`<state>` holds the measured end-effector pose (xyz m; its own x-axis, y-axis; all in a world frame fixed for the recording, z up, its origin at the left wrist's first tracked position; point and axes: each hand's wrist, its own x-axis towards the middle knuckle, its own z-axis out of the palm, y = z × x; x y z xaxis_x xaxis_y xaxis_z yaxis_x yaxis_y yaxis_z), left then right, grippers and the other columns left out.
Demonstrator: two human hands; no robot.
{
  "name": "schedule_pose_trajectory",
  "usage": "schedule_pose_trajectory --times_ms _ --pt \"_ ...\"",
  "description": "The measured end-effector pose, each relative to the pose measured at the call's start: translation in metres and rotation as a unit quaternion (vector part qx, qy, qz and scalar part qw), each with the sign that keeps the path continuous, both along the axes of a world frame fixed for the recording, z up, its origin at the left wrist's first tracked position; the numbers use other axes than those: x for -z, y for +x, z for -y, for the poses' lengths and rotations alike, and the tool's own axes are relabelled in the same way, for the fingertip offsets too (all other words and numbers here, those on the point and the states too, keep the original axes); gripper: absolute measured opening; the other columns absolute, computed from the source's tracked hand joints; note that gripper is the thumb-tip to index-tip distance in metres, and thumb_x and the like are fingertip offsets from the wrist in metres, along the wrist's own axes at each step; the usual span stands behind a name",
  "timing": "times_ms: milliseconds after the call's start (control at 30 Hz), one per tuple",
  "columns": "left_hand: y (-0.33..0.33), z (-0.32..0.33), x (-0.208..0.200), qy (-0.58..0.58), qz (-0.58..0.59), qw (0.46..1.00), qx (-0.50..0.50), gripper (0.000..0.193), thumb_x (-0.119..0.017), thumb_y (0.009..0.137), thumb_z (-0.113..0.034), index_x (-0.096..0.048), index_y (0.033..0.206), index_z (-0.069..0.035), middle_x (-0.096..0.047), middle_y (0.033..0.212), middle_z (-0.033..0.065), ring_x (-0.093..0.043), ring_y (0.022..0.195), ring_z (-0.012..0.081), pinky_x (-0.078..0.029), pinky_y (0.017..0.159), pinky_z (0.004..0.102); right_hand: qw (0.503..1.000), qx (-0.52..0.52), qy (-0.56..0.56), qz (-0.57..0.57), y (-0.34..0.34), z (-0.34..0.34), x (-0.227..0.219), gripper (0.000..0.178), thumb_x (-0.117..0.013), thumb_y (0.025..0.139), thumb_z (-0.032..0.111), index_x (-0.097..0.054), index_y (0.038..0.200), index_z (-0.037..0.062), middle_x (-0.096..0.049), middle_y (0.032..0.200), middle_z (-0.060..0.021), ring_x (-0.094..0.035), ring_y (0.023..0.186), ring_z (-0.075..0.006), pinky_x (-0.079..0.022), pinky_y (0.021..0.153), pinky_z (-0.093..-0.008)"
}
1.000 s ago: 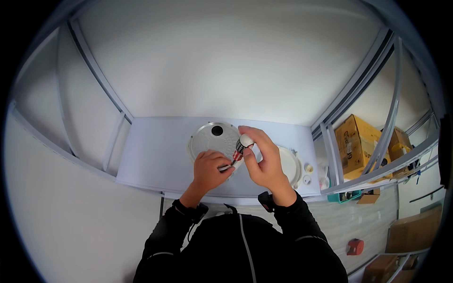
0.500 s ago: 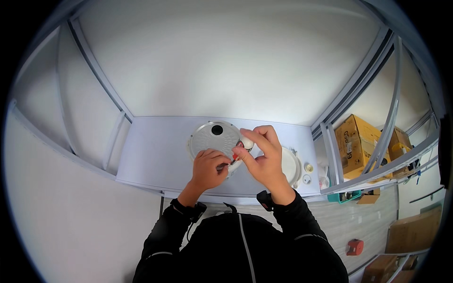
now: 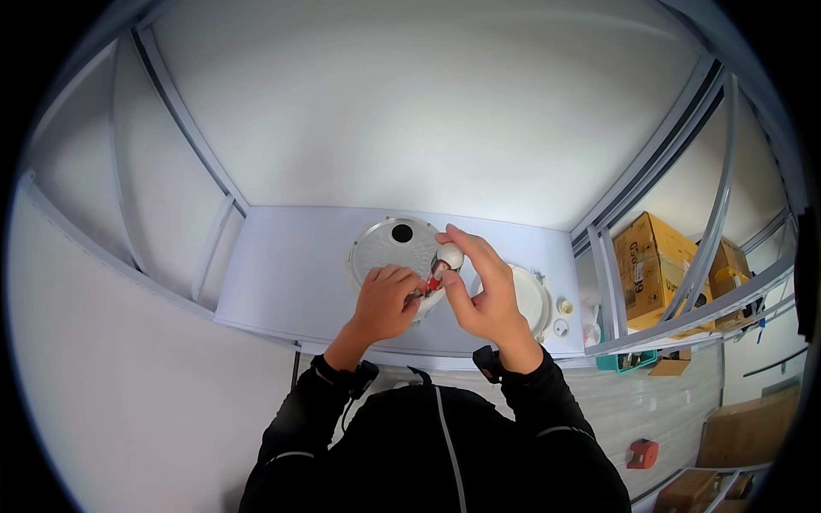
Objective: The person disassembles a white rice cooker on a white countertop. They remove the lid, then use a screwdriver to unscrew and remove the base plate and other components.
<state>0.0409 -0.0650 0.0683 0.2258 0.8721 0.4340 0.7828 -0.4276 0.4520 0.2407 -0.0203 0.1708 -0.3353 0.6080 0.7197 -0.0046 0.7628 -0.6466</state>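
Above the near edge of a round silver metal disc [image 3: 369, 248], a red tool with a rounded white end [image 3: 450, 254] stands tilted; it resembles a screwdriver, but its exact kind is unclear. My left hand [image 3: 386, 301] is closed, its fingers pinched at the tool's lower, darker end, partly hiding it. The thumb and fingers of my right hand [image 3: 492, 295] curve around the white end, one on each side of it. A black round spot [image 3: 402, 232] marks the disc's far part. Beside my right hand lies a round white dish-like part [image 3: 532, 299], partly covered by the hand.
Two small round pieces, one yellowish [image 3: 564, 306] and one pale [image 3: 560, 327], lie near the right end of the white table [image 3: 274, 274]. Metal frame posts border the table on both sides. Cardboard boxes [image 3: 654, 269] and a teal basket [image 3: 629, 361] stand to the right.
My right thumb has shifted right, leaving more of the tool's red part and white end uncovered. My left hand stays at the lower end. The whole view has shifted slightly.
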Motion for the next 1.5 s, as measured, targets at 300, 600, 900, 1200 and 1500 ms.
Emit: schedule_pose_trajectory --times_ms 300,600,900,1200,1500 --pt "0.008 -0.002 -0.005 0.037 -0.069 0.997 0.001 0.025 -0.070 0.081 -0.008 -0.065 0.106 -0.010 -0.062 0.108 0.0040 -0.058 0.107 0.0277 -0.040 0.087 0.0471 0.997 0.021 0.031 0.068 0.008 -0.004 0.003 0.047 -0.076 0.084 -0.001 -0.071 0.131 -0.0006 -0.068 0.131 -0.0193 -0.067 0.115 -0.0324 -0.053 0.099 -0.0387" --pt "0.011 -0.002 -0.005 0.049 -0.072 0.996 0.005 0.028 -0.077 0.081 -0.017 -0.064 0.104 -0.009 -0.060 0.108 0.0047 -0.056 0.106 0.0276 -0.040 0.085 0.0468 0.990 0.063 0.067 0.108 0.012 -0.005 0.000 0.046 -0.079 0.084 0.000 -0.072 0.130 0.0007 -0.069 0.127 -0.0169 -0.069 0.110 -0.0329 -0.055 0.096 -0.0384" --pt "0.015 -0.003 0.002 0.066 -0.066 0.995 -0.022 0.029 -0.081 0.079 -0.018 -0.065 0.101 -0.010 -0.060 0.106 0.0030 -0.057 0.105 0.0267 -0.040 0.085 0.0461 0.992 0.043 0.102 0.062 0.004 -0.001 -0.015 0.044 -0.077 0.084 -0.002 -0.075 0.127 0.0048 -0.067 0.125 -0.0144 -0.068 0.104 -0.0305 -0.057 0.087 -0.0378" --pt "0.016 -0.003 0.000 0.042 -0.058 0.997 -0.027 0.029 -0.081 0.079 -0.018 -0.066 0.103 -0.009 -0.061 0.107 0.0037 -0.057 0.106 0.0271 -0.041 0.085 0.0464 0.996 0.025 0.080 0.042 0.004 -0.006 -0.005 0.045 -0.083 0.082 0.001 -0.075 0.126 0.0034 -0.067 0.124 -0.0157 -0.068 0.102 -0.0278 -0.057 0.088 -0.0361" --pt "0.019 -0.001 0.002 0.036 -0.068 0.996 -0.040 0.029 -0.080 0.081 -0.018 -0.065 0.104 -0.008 -0.060 0.110 0.0060 -0.056 0.109 0.0282 -0.041 0.090 0.0474 0.995 0.037 0.076 0.044 0.004 -0.003 -0.004 0.044 -0.078 0.085 0.000 -0.073 0.129 0.0019 -0.071 0.124 -0.0163 -0.069 0.110 -0.0321 -0.058 0.089 -0.0384"
